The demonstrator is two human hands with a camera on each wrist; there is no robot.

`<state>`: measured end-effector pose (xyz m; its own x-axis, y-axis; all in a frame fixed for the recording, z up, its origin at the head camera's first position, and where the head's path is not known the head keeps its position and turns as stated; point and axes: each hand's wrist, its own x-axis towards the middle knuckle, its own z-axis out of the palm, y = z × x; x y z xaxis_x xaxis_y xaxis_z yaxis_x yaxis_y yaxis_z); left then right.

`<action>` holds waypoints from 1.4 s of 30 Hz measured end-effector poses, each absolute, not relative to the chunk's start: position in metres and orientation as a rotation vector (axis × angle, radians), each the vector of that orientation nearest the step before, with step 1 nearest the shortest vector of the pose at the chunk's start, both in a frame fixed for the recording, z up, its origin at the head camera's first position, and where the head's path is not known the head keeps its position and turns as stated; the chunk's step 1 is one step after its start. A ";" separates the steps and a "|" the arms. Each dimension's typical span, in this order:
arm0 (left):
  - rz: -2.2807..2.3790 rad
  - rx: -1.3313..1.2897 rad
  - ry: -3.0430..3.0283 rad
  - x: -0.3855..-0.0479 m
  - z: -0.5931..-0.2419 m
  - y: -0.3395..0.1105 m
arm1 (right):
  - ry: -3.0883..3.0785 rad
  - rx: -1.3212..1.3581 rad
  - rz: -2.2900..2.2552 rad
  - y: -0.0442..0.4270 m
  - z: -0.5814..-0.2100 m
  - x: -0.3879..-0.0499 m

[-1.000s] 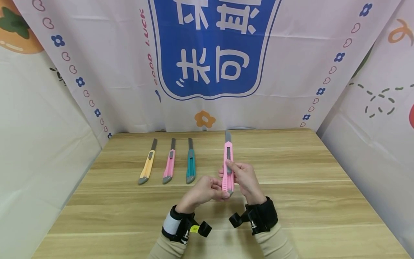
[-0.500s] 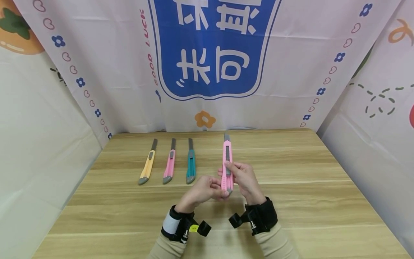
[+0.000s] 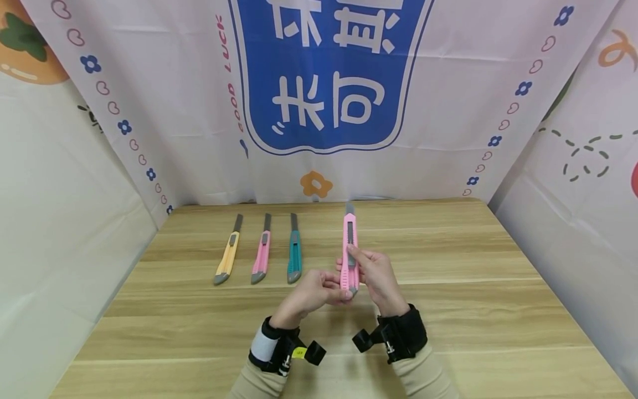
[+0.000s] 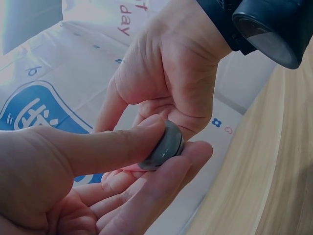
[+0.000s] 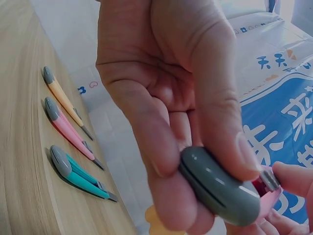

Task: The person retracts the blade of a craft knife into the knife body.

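Note:
In the head view a pink utility knife point(image 3: 346, 271) is held upright between both hands, its grey blade point(image 3: 349, 209) showing a short way out of the top. My left hand point(image 3: 311, 292) pinches the grey end cap between thumb and fingers; the left wrist view shows that cap point(image 4: 164, 149) close up. My right hand point(image 3: 376, 274) grips the body from the right, thumb on the grey slider point(image 3: 351, 259). In the right wrist view the right thumb point(image 5: 293, 178) presses by the slider, while the left hand fills the middle. Much of the pink body is hidden there.
On the wooden table point(image 3: 448, 310), left of the hands, lie a yellow utility knife point(image 3: 227, 257), a pink one point(image 3: 261, 257) and a teal one point(image 3: 294, 257), side by side with blades out. A printed white cloth point(image 3: 189, 111) hangs behind the table.
Less blade shows now than one second ago; the slider sits lower along the body, though slightly higher than half a second ago. The held knife has shifted slightly up and left.

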<state>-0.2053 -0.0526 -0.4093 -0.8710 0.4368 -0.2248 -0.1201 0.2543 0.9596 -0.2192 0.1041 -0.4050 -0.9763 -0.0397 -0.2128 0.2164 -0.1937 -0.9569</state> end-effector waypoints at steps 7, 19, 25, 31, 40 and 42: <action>1.652 0.304 2.087 -0.206 -0.409 -0.053 | 1.915 0.230 -2.279 0.104 -0.405 -0.219; 1.638 0.313 2.057 -0.205 -0.408 -0.051 | 1.953 0.242 -2.325 0.106 -0.406 -0.219; 1.631 0.342 2.068 -0.205 -0.409 -0.053 | 1.912 0.137 -2.333 0.108 -0.407 -0.217; 1.647 0.317 2.051 -0.205 -0.408 -0.052 | 1.928 0.158 -2.312 0.110 -0.405 -0.218; 1.693 0.306 1.992 -0.204 -0.407 -0.050 | 1.902 0.227 -2.384 0.111 -0.404 -0.220; 1.693 0.291 2.004 -0.204 -0.407 -0.050 | 1.904 0.234 -2.366 0.110 -0.404 -0.220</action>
<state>-0.2036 -0.0500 -0.4072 -0.8539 0.4657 -0.2323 -0.1511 0.2053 0.9670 -0.2201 0.1103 -0.4039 -0.9837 0.0211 -0.1788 0.1702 -0.2159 -0.9615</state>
